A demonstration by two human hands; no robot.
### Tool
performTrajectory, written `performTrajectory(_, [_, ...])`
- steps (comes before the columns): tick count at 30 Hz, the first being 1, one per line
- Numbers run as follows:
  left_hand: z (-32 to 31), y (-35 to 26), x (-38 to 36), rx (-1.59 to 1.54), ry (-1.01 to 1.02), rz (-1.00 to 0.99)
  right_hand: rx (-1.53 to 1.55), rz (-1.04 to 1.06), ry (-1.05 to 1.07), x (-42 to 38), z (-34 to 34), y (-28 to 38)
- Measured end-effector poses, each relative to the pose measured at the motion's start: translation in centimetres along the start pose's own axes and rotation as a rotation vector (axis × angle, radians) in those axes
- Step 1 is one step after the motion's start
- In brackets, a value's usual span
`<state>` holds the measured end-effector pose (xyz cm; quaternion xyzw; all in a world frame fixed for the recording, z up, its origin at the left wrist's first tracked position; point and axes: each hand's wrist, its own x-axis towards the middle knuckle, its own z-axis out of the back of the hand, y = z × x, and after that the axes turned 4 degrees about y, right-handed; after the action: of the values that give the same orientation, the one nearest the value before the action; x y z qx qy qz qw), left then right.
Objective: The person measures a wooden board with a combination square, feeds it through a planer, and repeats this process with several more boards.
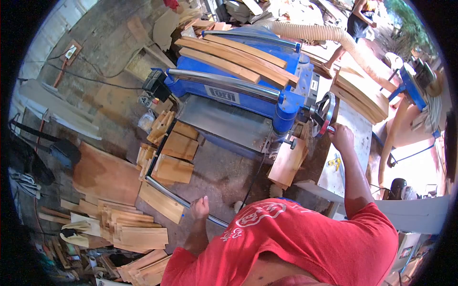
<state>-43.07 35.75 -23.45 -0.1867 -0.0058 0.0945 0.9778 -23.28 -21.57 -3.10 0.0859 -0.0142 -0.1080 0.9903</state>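
A blue thickness planer (286, 114) stands in front of me, with wooden boards (224, 59) lying across its top. On its right side is a handwheel (324, 114) with a red part near its lower rim. My right hand (342, 138) is closed around the wheel's crank handle. My left hand (200, 207) is low, in front of my body, with curled fingers and the thumb pointing up. It overlaps the metal roller bar (167, 189) of the planer's extension frame; whether it grips the bar cannot be made out. The planer's metal bed (224, 119) is in view.
Stacked boards (136, 226) lie on the floor at left, with more cut pieces (176, 157) beside the bed. Yellow clamp-like tool (335, 163) rests on the white bench (355, 143) at right. A ribbed hose (315, 32) runs behind. Another person (358, 24) stands at far right.
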Motion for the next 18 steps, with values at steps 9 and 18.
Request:
performTrajectory(9, [0.2,0.1,-0.5,-0.008,0.045,0.04,-0.024,0.024,-0.045,0.0,-0.7,-0.6])
performTrajectory(18, [-0.2,0.1,0.1,-0.021,0.046,0.068,-0.058,-0.002,0.002,0.4,-0.3,-0.3])
